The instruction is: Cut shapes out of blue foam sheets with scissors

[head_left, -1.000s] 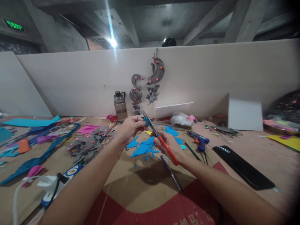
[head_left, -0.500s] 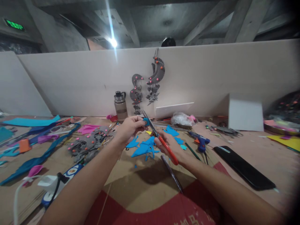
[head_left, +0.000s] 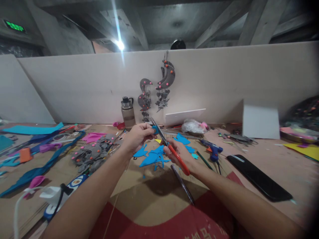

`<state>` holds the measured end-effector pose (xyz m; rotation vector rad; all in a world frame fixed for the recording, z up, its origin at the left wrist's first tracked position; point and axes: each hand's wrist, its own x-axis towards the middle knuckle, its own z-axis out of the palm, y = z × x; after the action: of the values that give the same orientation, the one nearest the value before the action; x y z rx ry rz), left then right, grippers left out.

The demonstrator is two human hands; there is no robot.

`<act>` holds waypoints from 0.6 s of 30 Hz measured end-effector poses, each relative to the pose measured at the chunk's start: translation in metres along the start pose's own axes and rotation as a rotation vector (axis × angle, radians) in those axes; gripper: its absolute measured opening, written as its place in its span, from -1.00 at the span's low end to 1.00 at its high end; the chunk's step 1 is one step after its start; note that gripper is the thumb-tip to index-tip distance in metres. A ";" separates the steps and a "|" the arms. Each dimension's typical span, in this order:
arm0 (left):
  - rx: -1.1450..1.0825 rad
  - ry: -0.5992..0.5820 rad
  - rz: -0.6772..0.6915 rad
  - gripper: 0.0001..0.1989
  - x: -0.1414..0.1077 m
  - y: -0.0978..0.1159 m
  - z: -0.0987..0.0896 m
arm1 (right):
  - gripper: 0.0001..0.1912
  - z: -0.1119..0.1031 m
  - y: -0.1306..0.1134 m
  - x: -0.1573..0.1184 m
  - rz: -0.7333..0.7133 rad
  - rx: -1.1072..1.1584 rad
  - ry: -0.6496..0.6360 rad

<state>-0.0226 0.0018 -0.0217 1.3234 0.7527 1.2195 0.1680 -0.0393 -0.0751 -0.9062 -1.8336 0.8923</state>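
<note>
Between the thumb and fingers of my left hand (head_left: 140, 135) is a small piece of blue felt (head_left: 155, 129). My right hand (head_left: 181, 153) is closed on a pair of scissors with red handles (head_left: 177, 158). The blades point up and away, and they lie against the right edge of the felt piece. Whether the blades are parted is hard to make out. Below both hands, blue felt scraps (head_left: 152, 157) lie on a cardboard sheet (head_left: 139, 205), partly hidden by my right hand. A dark pen-like stick (head_left: 182, 184) rests nearer to me.
To the right are a blue glue gun (head_left: 213, 150), a green pencil (head_left: 204, 161) and a black phone (head_left: 259, 177). On the left lie grey felt pieces with pink dots (head_left: 96, 151) and a power strip (head_left: 64, 194). A bottle (head_left: 128, 113) stands by the white partition (head_left: 211, 76).
Almost nothing differs. Both hands, the felt piece and the scissors keep nearly the same position; the whole view has shifted very slightly.
</note>
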 end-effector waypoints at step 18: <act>0.135 -0.123 -0.034 -0.74 -0.003 0.005 -0.006 | -0.60 0.005 0.003 0.000 0.050 0.133 0.127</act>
<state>-0.0296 0.0000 -0.0187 1.4761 0.7769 1.0650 0.1640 -0.0388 -0.0793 -0.9070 -1.6306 0.9541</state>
